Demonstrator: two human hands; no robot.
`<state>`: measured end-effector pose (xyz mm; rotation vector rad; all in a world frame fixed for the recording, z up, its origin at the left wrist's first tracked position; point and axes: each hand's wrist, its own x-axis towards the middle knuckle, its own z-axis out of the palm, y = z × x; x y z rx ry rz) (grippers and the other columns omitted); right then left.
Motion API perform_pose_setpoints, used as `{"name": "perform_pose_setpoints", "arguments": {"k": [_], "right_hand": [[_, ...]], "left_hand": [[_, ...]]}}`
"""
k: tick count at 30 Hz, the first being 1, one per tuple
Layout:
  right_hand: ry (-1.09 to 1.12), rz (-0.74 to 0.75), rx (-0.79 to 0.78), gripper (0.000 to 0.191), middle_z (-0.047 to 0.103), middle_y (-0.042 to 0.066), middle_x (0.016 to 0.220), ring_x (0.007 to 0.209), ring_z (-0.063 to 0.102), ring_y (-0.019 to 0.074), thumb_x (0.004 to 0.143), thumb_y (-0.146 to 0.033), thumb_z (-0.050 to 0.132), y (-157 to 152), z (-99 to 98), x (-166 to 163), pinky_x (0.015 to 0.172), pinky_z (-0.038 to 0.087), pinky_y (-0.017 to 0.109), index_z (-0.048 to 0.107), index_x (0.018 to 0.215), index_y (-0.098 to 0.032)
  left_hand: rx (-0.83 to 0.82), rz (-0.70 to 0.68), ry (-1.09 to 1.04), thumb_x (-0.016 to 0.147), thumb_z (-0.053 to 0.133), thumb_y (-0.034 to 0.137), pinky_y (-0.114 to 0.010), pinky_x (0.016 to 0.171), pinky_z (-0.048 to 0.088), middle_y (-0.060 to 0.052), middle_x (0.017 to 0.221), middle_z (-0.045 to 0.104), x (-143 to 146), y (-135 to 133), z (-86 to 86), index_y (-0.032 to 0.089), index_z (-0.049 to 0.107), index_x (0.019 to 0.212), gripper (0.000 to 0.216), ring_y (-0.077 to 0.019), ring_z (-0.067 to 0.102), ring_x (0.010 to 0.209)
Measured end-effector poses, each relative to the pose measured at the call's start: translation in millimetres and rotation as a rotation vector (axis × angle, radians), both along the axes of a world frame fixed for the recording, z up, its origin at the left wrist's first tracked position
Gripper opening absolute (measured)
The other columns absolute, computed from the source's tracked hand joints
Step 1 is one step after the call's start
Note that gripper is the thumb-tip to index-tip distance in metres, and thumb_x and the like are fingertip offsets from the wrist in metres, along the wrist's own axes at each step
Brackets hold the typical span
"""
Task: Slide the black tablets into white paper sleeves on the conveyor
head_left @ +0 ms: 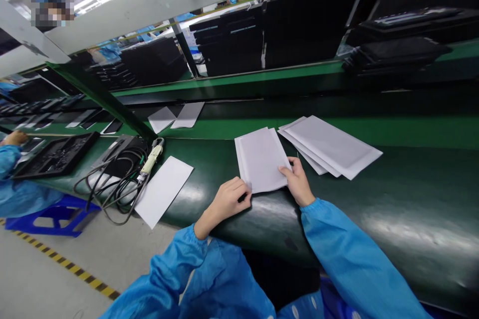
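A white rectangular sheet [260, 158] lies on the dark green belt [392, 209] in front of me. My left hand [229, 199] is curled and pinches the sheet's near left corner. On the near right corner rests my right hand [298, 180], thumb on top and fingers closed on the edge. Both arms wear blue sleeves. Just right of this sheet lies a fanned stack of similar white sheets [329, 144], not touched by either hand.
A single white sheet [163, 189] overhangs the belt edge at left, beside a coiled black cable with a handheld tool [151, 158]. Two grey sheets [175, 117] lie farther back. Black panels [262, 40] stand behind. A co-worker's blue sleeve [15, 179] and black tray [56, 154] are far left.
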<state>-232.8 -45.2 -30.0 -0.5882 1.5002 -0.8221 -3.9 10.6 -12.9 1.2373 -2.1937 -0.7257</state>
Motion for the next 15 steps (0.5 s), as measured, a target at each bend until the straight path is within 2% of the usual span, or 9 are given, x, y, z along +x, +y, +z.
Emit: {"name": "perform_pose_setpoints", "arguments": {"k": [2, 5, 6, 8, 10, 12, 15], "right_hand": [[-0.011, 0.015, -0.015, 0.064, 0.06, -0.001, 0.078, 0.067, 0.053, 0.0178, 0.054, -0.055, 0.066, 0, -0.4, 1, 0.063, 0.041, 0.031, 0.041, 0.103, -0.022], [-0.041, 0.061, -0.032, 0.064, 0.061, 0.0, 0.084, 0.07, 0.054, 0.0182, 0.057, -0.056, 0.067, 1, -2.0, 1, 0.066, 0.042, 0.031, 0.04, 0.105, -0.022], [-0.054, 0.078, -0.042, 0.064, 0.061, 0.0, 0.085, 0.071, 0.054, 0.0182, 0.058, -0.056, 0.067, 1, -2.5, 2, 0.066, 0.042, 0.032, 0.039, 0.105, -0.022], [-0.086, 0.102, -0.069, 0.063, 0.061, 0.0, 0.087, 0.073, 0.055, 0.018, 0.061, -0.056, 0.068, 2, -2.7, 2, 0.067, 0.042, 0.031, 0.039, 0.105, -0.022], [-0.122, 0.101, -0.095, 0.063, 0.06, 0.0, 0.087, 0.074, 0.055, 0.0177, 0.063, -0.057, 0.069, 2, -1.7, 1, 0.068, 0.042, 0.03, 0.039, 0.106, -0.022], [-0.158, 0.098, -0.118, 0.062, 0.06, -0.001, 0.086, 0.075, 0.055, 0.0173, 0.064, -0.056, 0.07, 1, -0.2, 0, 0.069, 0.043, 0.03, 0.04, 0.107, -0.022], [-0.219, 0.169, -0.131, 0.061, 0.06, -0.002, 0.084, 0.071, 0.055, 0.0166, 0.065, -0.054, 0.071, -1, 0.9, -1, 0.066, 0.042, 0.029, 0.039, 0.107, -0.022]], "left_hand": [[0.217, 0.106, 0.122, 0.091, 0.062, 0.026, -0.027, 0.084, 0.049, -0.006, 0.095, 0.061, 3, 1, -4.3, 0.016, 0.058, 0.085, 0.012, -0.0138, 0.057, 0.091], [0.624, 0.459, 0.485, 0.088, 0.067, 0.045, -0.033, 0.094, 0.053, -0.011, 0.116, 0.056, 6, -5, -12.8, 0.016, 0.058, 0.102, 0.033, -0.0172, 0.06, 0.106], [0.748, 0.555, 0.618, 0.086, 0.068, 0.048, -0.034, 0.096, 0.054, -0.011, 0.122, 0.055, 6, -10, -15.2, 0.017, 0.056, 0.109, 0.04, -0.0176, 0.06, 0.109], [0.919, 0.662, 0.804, 0.079, 0.075, 0.048, -0.035, 0.098, 0.054, -0.011, 0.135, 0.052, 7, -23, -19.0, 0.02, 0.052, 0.121, 0.055, -0.0187, 0.06, 0.115], [0.993, 0.711, 0.865, 0.07, 0.082, 0.043, -0.034, 0.093, 0.055, -0.011, 0.142, 0.05, 8, -41, -22.2, 0.023, 0.045, 0.131, 0.074, -0.0194, 0.061, 0.115], [1.035, 0.733, 0.88, 0.066, 0.085, 0.043, -0.031, 0.084, 0.055, -0.011, 0.133, 0.056, 10, -62, -26.3, 0.023, 0.042, 0.135, 0.084, -0.0188, 0.063, 0.105], [0.991, 0.701, 0.922, 0.064, 0.085, 0.045, -0.03, 0.084, 0.055, -0.009, 0.118, 0.065, 10, -89, -35.8, 0.019, 0.048, 0.127, 0.078, -0.0182, 0.064, 0.098]]}}
